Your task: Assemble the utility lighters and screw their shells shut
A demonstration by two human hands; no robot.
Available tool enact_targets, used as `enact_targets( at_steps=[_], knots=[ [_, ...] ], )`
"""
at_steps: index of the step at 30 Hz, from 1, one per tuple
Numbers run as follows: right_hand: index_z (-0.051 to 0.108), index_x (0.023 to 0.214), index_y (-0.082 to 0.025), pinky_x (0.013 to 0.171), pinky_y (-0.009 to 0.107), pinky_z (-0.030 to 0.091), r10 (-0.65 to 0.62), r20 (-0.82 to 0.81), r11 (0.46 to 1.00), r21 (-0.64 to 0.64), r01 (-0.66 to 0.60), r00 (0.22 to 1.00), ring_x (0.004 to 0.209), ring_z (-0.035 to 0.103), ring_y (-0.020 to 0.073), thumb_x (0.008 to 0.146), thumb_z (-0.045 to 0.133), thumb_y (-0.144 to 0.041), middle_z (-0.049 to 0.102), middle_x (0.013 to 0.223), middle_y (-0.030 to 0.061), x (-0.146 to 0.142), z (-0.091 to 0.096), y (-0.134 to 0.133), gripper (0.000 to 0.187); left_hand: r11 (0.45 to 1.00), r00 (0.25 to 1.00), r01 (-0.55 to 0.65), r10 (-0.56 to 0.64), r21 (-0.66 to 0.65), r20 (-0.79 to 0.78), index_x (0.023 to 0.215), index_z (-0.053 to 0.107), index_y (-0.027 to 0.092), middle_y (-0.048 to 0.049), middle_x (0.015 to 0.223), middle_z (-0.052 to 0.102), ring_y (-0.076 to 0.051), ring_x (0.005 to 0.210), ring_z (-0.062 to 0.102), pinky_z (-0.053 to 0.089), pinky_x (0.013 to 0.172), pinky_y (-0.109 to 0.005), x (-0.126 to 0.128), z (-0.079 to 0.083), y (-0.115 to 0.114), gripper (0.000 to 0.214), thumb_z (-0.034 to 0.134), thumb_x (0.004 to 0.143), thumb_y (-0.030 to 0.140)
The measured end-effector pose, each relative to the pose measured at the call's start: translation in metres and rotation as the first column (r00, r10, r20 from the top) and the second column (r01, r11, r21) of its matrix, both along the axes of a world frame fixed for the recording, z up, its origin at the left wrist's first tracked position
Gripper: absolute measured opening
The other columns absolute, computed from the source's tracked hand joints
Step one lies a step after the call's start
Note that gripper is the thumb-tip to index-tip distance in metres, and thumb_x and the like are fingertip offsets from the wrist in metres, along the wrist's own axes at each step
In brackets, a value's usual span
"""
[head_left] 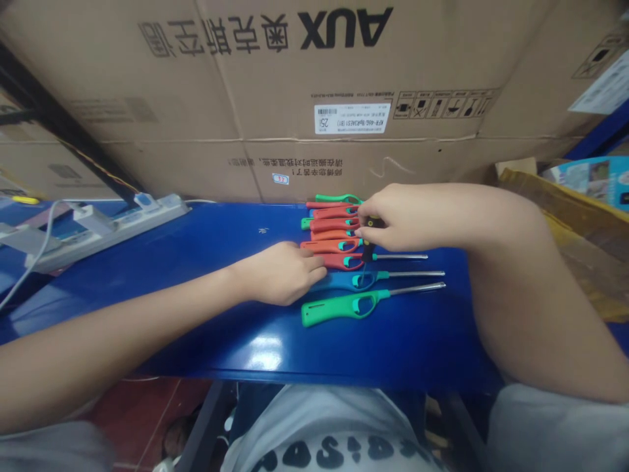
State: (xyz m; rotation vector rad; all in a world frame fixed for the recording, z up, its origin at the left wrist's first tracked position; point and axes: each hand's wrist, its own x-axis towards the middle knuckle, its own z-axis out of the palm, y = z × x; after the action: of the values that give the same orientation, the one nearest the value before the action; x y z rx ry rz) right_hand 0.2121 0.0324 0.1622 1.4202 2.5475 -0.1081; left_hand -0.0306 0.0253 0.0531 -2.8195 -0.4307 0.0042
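Note:
Several long-necked gas lighters lie side by side on the blue table, handles to the left. Closest to me is a green lighter (324, 311), and beyond it lies a blue lighter (339, 282). My left hand (282, 274) is closed on the handle end of the blue lighter, its fingers also close to a red lighter (339, 261). In my right hand (386, 219) is a screwdriver (369, 250) with a black and yellow handle, pointing down. Its thin shaft reaches the blue lighter's trigger opening. Farther back, more red and orange lighters (329, 246) are partly hidden behind my right hand.
A large cardboard box (196, 118) stands along the back edge of the blue table (221, 351). At the left is a white power strip (113, 229) with plugs and cables. Yellow-brown packaging (555, 223) sits at the right.

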Motion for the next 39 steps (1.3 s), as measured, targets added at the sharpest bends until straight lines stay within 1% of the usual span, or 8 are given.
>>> enact_targets(
  at_steps=[5, 10, 15, 19, 23, 26, 31, 39],
  knots=[
    [0.074, 0.091, -0.018, 0.06, 0.032, 0.03, -0.001, 0.018, 1.0, -0.011, 0.001, 1.0, 0.059, 0.055, 0.0177, 0.093, 0.049, -0.046, 0.071, 0.075, 0.0092, -0.001, 0.001, -0.002, 0.037, 1.0, 0.999, 0.007, -0.009, -0.023, -0.052, 0.091, 0.059, 0.019, -0.009, 0.092, 0.068, -0.024, 0.072, 0.063, 0.04, 0.054, -0.035, -0.002, 0.006, 0.0, 0.004, 0.055, 0.09, 0.021],
    [0.071, 0.084, -0.018, 0.056, 0.032, 0.029, -0.007, 0.036, 1.0, -0.002, 0.007, 0.999, 0.055, 0.052, 0.0157, 0.093, 0.048, -0.046, 0.07, 0.074, 0.0088, -0.002, 0.001, -0.002, 0.038, 0.999, 0.999, 0.028, -0.029, -0.023, -0.043, 0.087, 0.058, 0.018, -0.0078, 0.085, 0.067, -0.02, 0.062, 0.058, 0.037, 0.052, -0.033, -0.005, -0.003, 0.003, 0.009, 0.052, 0.094, 0.019],
    [0.072, 0.087, -0.019, 0.056, 0.032, 0.029, -0.002, 0.024, 1.0, -0.005, 0.002, 1.0, 0.056, 0.053, 0.0164, 0.092, 0.049, -0.045, 0.071, 0.076, 0.0091, -0.001, 0.001, -0.002, 0.035, 0.998, 0.999, 0.049, -0.048, 0.031, -0.024, 0.08, 0.057, 0.017, -0.0069, 0.075, 0.065, -0.018, 0.054, 0.055, 0.037, 0.051, -0.033, -0.004, -0.008, 0.003, 0.017, 0.049, 0.095, 0.015],
    [0.072, 0.087, -0.019, 0.056, 0.032, 0.029, -0.006, 0.027, 1.0, -0.01, 0.007, 1.0, 0.056, 0.053, 0.0166, 0.092, 0.049, -0.043, 0.071, 0.075, 0.0086, -0.003, 0.002, -0.004, 0.034, 0.998, 0.998, 0.059, -0.06, 0.024, 0.01, 0.077, 0.056, 0.018, -0.0063, 0.074, 0.064, -0.018, 0.055, 0.056, 0.038, 0.052, -0.032, -0.004, -0.004, 0.002, 0.018, 0.051, 0.094, 0.018],
    [0.073, 0.088, -0.018, 0.056, 0.032, 0.03, -0.008, 0.032, 1.0, -0.01, 0.009, 0.999, 0.056, 0.054, 0.0169, 0.092, 0.049, -0.043, 0.071, 0.074, 0.0091, -0.003, 0.003, -0.004, 0.035, 0.998, 0.997, 0.067, -0.067, -0.012, 0.037, 0.088, 0.057, 0.019, -0.008, 0.085, 0.067, -0.021, 0.065, 0.06, 0.039, 0.052, -0.032, -0.004, -0.001, 0.001, 0.008, 0.054, 0.093, 0.023],
    [0.072, 0.087, -0.019, 0.056, 0.032, 0.03, -0.006, 0.033, 1.0, -0.006, 0.006, 0.999, 0.056, 0.054, 0.0166, 0.092, 0.049, -0.044, 0.071, 0.075, 0.0088, -0.002, 0.002, -0.003, 0.035, 0.998, 0.999, 0.054, -0.053, -0.02, 0.011, 0.088, 0.056, 0.019, -0.0073, 0.085, 0.067, -0.021, 0.064, 0.06, 0.039, 0.051, -0.033, -0.004, -0.004, 0.002, 0.006, 0.053, 0.093, 0.019],
    [0.072, 0.09, -0.018, 0.058, 0.032, 0.03, -0.001, 0.028, 1.0, -0.004, 0.001, 1.0, 0.058, 0.055, 0.0175, 0.093, 0.049, -0.047, 0.071, 0.076, 0.0095, -0.001, 0.001, -0.003, 0.037, 0.997, 0.997, 0.06, -0.058, -0.039, 0.043, 0.083, 0.054, 0.019, -0.0061, 0.077, 0.065, -0.018, 0.058, 0.056, 0.038, 0.052, -0.031, -0.005, -0.01, 0.004, 0.016, 0.048, 0.098, 0.016],
    [0.073, 0.089, -0.018, 0.056, 0.032, 0.03, -0.016, 0.041, 1.0, -0.012, 0.016, 0.999, 0.057, 0.055, 0.0172, 0.093, 0.048, -0.043, 0.072, 0.077, 0.0095, -0.004, 0.003, -0.004, 0.035, 0.994, 0.994, 0.067, -0.074, 0.091, 0.076, 0.079, 0.058, 0.018, -0.005, 0.074, 0.065, -0.016, 0.056, 0.054, 0.034, 0.052, -0.031, -0.005, -0.01, 0.003, 0.025, 0.046, 0.102, 0.017]
  ],
)
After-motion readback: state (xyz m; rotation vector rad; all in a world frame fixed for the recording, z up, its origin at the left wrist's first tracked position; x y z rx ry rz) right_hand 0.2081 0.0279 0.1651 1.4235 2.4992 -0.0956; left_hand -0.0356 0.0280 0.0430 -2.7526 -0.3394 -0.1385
